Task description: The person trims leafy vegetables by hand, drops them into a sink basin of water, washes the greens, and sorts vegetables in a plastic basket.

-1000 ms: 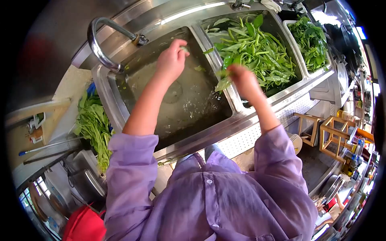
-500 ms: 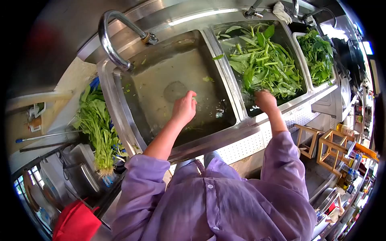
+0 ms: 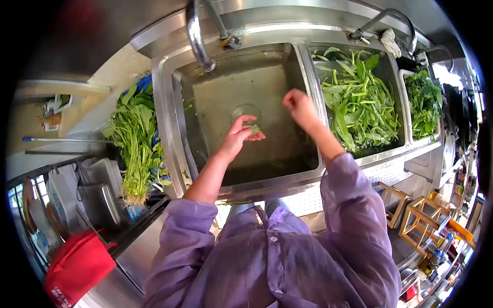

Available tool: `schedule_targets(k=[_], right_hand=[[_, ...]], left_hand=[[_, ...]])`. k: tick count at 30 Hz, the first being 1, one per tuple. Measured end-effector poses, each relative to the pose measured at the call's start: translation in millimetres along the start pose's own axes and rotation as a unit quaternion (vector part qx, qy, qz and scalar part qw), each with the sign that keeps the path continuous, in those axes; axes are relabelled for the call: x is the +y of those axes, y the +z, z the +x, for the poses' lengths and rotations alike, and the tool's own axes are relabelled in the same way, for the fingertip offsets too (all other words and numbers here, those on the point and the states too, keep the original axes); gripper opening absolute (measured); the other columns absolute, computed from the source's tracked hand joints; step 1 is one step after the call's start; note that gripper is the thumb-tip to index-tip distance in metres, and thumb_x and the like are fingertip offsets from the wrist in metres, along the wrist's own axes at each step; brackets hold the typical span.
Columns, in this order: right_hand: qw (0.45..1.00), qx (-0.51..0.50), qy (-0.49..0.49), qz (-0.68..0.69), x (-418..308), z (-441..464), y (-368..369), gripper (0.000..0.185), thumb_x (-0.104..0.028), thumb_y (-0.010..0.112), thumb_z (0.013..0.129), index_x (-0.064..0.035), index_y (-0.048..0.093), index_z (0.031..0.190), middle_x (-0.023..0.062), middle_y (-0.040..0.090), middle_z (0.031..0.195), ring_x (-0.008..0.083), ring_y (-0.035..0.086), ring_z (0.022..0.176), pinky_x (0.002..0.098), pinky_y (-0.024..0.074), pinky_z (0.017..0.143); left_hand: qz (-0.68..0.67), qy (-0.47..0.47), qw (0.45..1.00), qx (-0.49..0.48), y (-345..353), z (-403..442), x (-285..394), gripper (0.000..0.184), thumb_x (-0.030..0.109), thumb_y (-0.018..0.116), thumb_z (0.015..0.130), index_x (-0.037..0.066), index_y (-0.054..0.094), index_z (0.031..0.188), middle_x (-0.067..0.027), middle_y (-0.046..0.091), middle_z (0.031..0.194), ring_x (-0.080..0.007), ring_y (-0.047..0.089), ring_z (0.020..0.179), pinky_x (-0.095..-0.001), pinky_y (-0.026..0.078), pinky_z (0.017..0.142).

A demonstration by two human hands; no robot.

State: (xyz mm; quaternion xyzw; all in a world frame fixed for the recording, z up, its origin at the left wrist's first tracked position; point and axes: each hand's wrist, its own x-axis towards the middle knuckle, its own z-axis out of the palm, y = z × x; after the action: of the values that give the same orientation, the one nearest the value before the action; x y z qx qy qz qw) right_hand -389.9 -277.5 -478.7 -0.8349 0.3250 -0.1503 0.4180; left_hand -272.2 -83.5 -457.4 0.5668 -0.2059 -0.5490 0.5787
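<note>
My left hand (image 3: 240,136) is over the water of the left sink basin (image 3: 310,87), palm partly turned up and fingers loosely curled. Small green vegetable scraps (image 3: 255,129) lie in it against the fingers. Near the divider, my right hand (image 3: 302,108) hovers above the same basin with its fingers closed. Whatever is in those fingers, if anything, cannot be made out. Cut leafy greens (image 3: 359,102) with hollow-looking stems fill the middle basin, to the right of my right hand.
More greens (image 3: 423,102) fill a smaller basin at the far right. A rooted bunch of greens (image 3: 136,149) lies left of the sink. A curved faucet (image 3: 197,38) overhangs the left basin. Wooden stools (image 3: 421,220) stand at the lower right, and a red bag (image 3: 79,267) is at the lower left.
My right hand has moved left from the middle basin's greens to above the left basin. My left hand has loosened, showing the green scraps. The camera view has shifted.
</note>
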Motion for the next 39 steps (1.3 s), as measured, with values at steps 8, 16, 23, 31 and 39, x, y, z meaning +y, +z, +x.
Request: schedule_targets(k=[8,16,23,31,39], right_hand=[[0.882,-0.297,0.171,0.323,-58,-51,31,0.01,-0.01,0.047,0.086,-0.0029,0.048,0.093,0.0014,0.051,0.071,0.0085,0.052,0.06,0.0202,0.0436,0.051],[0.894,0.179,0.157,-0.38,-39,-28,-128,0.022,-0.013,0.047,0.083,-0.0115,0.05,0.105,0.0105,0.05,0.112,0.0252,0.059,0.073,0.035,0.048,0.059],[0.974,-0.048,-0.054,-0.214,-19,-34,-23,0.028,-0.024,0.054,0.077,-0.0093,0.054,0.101,0.0186,0.059,0.08,0.0323,0.058,0.074,0.0407,0.0471,0.064],[0.801,-0.478,-0.081,-0.351,-49,-59,120,0.054,-0.032,0.057,0.072,-0.0057,0.041,0.116,0.0208,0.04,0.121,0.0341,0.049,0.102,0.0411,0.0421,0.084],[0.948,-0.178,-0.003,-0.263,-132,-53,135,0.043,-0.02,0.059,0.074,-0.0066,0.044,0.112,0.0156,0.045,0.116,0.0322,0.049,0.1,0.0379,0.044,0.078]], left_hand=[[0.012,-0.096,0.995,-0.014,-2,-16,1,0.026,0.009,0.04,0.082,0.01,0.041,0.108,-0.0069,0.054,0.077,-0.0141,0.057,0.059,-0.0232,0.041,0.05],[0.092,-0.057,0.994,0.019,-8,-74,-13,0.023,0.018,0.046,0.088,0.008,0.046,0.108,-0.0044,0.058,0.092,-0.0092,0.055,0.06,-0.0187,0.038,0.049],[0.085,0.058,0.955,0.28,-91,-201,-32,0.015,0.01,0.048,0.086,0.006,0.052,0.099,-0.0049,0.06,0.086,-0.0102,0.054,0.061,-0.0204,0.042,0.053],[0.464,-0.118,0.69,0.543,-232,-275,-59,0.015,0.017,0.054,0.073,0.01,0.059,0.085,-0.0122,0.059,0.08,-0.0264,0.059,0.061,-0.0363,0.047,0.055],[0.631,-0.226,0.531,0.519,-400,-274,-49,0.027,0.016,0.046,0.076,0.011,0.056,0.1,-0.0094,0.057,0.099,-0.0228,0.052,0.099,-0.0467,0.03,0.09]])
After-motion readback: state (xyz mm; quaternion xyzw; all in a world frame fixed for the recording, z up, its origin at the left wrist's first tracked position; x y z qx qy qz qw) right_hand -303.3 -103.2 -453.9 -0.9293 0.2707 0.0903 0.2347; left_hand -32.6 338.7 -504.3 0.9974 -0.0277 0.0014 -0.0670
